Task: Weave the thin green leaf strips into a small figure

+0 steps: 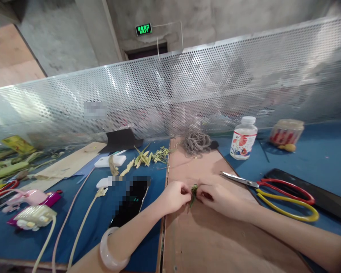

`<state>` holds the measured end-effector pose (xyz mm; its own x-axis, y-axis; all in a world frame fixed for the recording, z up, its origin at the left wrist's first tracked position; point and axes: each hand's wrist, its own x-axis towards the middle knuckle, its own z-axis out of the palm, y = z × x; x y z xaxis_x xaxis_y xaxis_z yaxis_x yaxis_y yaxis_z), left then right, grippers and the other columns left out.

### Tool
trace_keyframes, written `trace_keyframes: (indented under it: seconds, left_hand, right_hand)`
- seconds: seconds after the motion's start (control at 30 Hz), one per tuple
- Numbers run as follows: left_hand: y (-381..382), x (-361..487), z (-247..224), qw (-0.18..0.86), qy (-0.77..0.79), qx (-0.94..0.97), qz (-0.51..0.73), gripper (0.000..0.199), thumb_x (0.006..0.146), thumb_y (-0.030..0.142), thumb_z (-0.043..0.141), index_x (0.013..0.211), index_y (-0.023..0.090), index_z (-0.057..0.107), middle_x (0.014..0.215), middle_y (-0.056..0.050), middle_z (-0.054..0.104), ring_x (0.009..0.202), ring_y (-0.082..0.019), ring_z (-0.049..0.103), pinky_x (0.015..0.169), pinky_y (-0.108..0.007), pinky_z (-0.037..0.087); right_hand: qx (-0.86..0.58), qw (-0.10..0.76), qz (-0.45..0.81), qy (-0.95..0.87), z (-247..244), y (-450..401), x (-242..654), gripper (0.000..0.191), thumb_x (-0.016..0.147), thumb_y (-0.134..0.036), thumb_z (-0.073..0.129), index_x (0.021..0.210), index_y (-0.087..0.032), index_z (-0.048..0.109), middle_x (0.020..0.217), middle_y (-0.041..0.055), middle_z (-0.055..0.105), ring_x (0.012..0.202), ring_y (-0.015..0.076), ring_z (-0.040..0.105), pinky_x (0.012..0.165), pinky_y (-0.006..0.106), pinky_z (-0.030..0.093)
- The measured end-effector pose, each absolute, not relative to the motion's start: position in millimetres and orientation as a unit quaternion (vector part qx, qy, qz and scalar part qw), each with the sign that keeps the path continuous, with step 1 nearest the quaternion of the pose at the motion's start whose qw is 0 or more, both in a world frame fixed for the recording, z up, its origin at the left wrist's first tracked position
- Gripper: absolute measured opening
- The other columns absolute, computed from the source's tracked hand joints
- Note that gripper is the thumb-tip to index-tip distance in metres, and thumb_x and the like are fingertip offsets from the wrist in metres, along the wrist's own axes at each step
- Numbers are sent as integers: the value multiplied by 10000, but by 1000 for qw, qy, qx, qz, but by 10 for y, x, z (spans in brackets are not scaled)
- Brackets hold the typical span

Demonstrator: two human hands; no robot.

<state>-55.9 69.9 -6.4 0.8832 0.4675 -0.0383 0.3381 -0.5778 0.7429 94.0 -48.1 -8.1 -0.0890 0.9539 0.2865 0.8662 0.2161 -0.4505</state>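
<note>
Both hands meet over the wooden board in the middle of the table. Between their fingertips is a small green leafy sprig, its thin ends pointing down. My left hand pinches it from the left, thumb and fingers pressed together. From the right, my right hand closes on the same sprig with curled fingers. Part of the sprig is hidden by the fingertips. A pair of scissors with one red and one yellow handle lies to the right of my right hand, blades pointing left.
Behind the hands lies a coil of grey cord. A white-capped bottle and a jar stand at right. A phone, cables, and pale green plant pieces lie left. A perforated metal screen closes off the back.
</note>
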Motion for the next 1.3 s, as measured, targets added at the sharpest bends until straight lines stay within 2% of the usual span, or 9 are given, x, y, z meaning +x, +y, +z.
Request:
trace_keyframes:
  seconds: [0.33, 0.57, 0.93, 1.13, 1.2, 1.3]
  left_hand:
    - [701, -564, -80, 379, 229, 893, 81, 198, 688, 222, 476, 730, 109, 633, 628, -46, 624, 582, -143, 571, 520, -215, 378]
    - [759, -556, -37, 504, 241, 829, 23, 255, 691, 336, 540, 761, 105, 625, 592, -37, 574, 517, -134, 533, 401, -199, 364]
    - [689, -554, 30, 522, 273, 807, 36, 220, 655, 276, 571, 779, 101, 620, 608, -32, 575, 551, -126, 533, 397, -183, 371]
    - [706, -556, 37, 522, 273, 808, 28, 268, 614, 197, 583, 858, 90, 609, 732, -57, 616, 576, -121, 551, 400, -175, 380]
    - [713, -566, 42, 515, 267, 814, 20, 295, 620, 224, 596, 883, 91, 607, 741, -63, 619, 600, -131, 563, 400, -173, 381]
    - [714, -580, 57, 506, 243, 828, 13, 314, 689, 364, 563, 854, 101, 612, 725, -67, 616, 603, -136, 566, 396, -179, 381]
  right_hand:
    - [-621, 254, 84, -736, -94, -490, 967, 159, 788, -82, 449, 747, -176, 571, 763, 8, 569, 651, 118, 503, 605, 222, 390]
    - [-621, 246, 79, -740, -5, -505, 954, 172, 820, -124, 456, 781, -182, 613, 786, 19, 610, 702, 135, 539, 633, 229, 401]
    - [-626, 275, 92, -724, -13, -498, 965, 157, 822, -156, 484, 830, -180, 639, 811, 27, 629, 710, 136, 559, 644, 225, 421]
    - [-620, 287, 105, -723, -13, -503, 972, 165, 835, -169, 476, 842, -179, 640, 826, 29, 637, 745, 140, 572, 681, 232, 431]
    - [-621, 284, 105, -723, -15, -505, 981, 170, 840, -181, 469, 842, -182, 639, 830, 31, 635, 750, 146, 573, 680, 240, 434]
    - [-615, 288, 106, -726, -46, -494, 1001, 171, 842, -196, 466, 839, -178, 636, 836, 42, 624, 763, 157, 570, 683, 253, 440]
